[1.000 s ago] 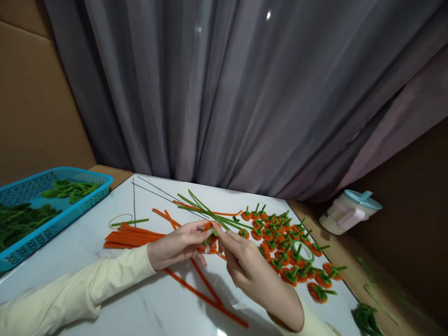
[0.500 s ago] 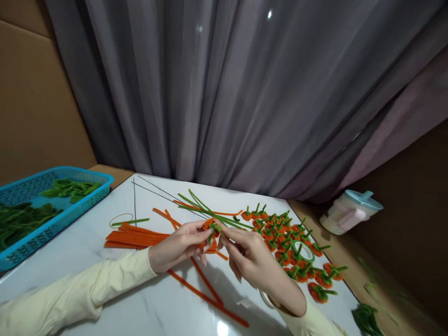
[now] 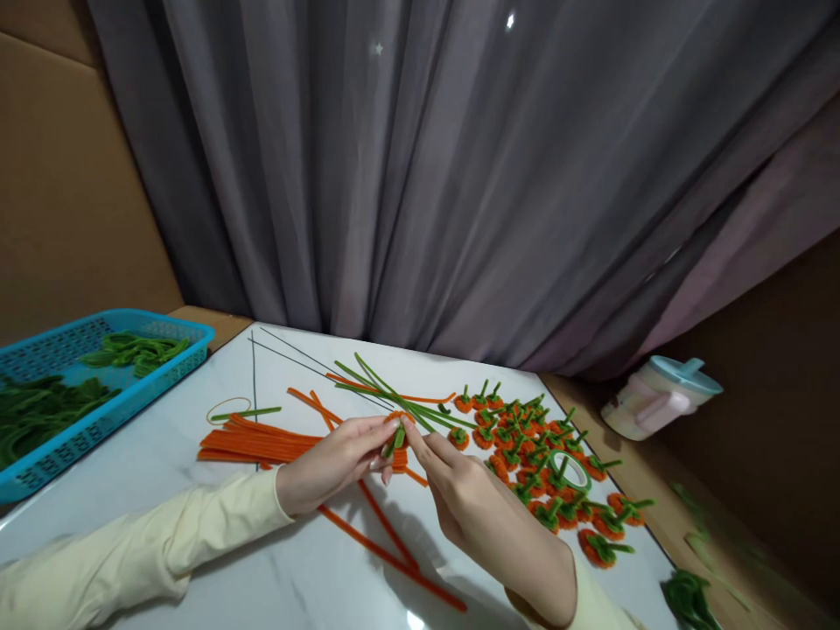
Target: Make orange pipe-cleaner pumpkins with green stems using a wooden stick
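Over the middle of the table, my left hand [image 3: 329, 468] is closed, thumb and fingers pinching a small orange pipe-cleaner ornament [image 3: 398, 437] with green leaves and a stem. My right hand [image 3: 476, 494] meets it from the other side, fingertips pressed against the green part. The fingers cover much of the ornament. Below and left of my hands lies a bundle of orange pipe cleaners [image 3: 246, 444]. Loose green pipe cleaners [image 3: 374, 385] cross behind them. To the right stand several finished-looking orange ornaments with green tops [image 3: 518, 429].
A roll of tape [image 3: 570, 470] rests among the ornaments. At left is a blue basket [image 3: 197, 343] with green pieces. A lidded cup [image 3: 660, 398] stands at the right edge. Thin dark wires [image 3: 255, 394] lie at the back left, and green strands [image 3: 686, 595] at the front right.
My right hand has turned and extended its fingers over the ornament's top. The ornament has tilted, its green stem now pointing downward. My left hand keeps its hold.
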`<state>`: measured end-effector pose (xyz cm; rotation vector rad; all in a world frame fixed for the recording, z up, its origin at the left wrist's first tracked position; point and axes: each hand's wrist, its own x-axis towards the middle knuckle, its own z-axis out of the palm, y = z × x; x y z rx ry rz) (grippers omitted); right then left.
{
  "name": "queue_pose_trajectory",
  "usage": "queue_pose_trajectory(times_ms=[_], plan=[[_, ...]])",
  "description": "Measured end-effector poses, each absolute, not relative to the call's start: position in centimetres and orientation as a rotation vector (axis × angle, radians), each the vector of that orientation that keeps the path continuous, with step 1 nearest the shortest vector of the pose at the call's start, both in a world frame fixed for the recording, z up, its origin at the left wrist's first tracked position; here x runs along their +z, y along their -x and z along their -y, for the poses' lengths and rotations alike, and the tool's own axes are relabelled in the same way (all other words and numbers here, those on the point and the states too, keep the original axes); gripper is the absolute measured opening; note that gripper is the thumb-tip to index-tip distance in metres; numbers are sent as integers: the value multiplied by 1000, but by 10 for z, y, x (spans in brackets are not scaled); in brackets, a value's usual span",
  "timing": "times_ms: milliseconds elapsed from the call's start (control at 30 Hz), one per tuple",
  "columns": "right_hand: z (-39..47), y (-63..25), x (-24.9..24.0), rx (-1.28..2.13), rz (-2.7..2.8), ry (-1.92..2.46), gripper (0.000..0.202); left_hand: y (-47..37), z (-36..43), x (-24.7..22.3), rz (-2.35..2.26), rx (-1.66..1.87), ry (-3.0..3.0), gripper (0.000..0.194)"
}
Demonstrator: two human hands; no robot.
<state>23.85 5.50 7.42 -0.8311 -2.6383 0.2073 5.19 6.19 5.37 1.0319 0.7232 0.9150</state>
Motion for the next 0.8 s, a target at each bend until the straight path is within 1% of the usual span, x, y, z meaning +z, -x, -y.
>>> queue_pose_trajectory(times_ms=[100,200,433,633,800], plan=[[-53,-240,74,136,2684,877,70,-54,-59,58,-761,932,-1048,35],[-54,-239,75,158,2658,869,69,-55,-58,57,-732,941,-1034,36],[-56,-236,78,363,2529,814,63,-50,-62,48,-606,944,-1091,28],[-55,-234,80,532,2440,758,56,-50,-64,42,-576,951,-1079,26],[-57,-232,82,621,2427,811,48,-47,-67,33,-589,946,-1172,35]])
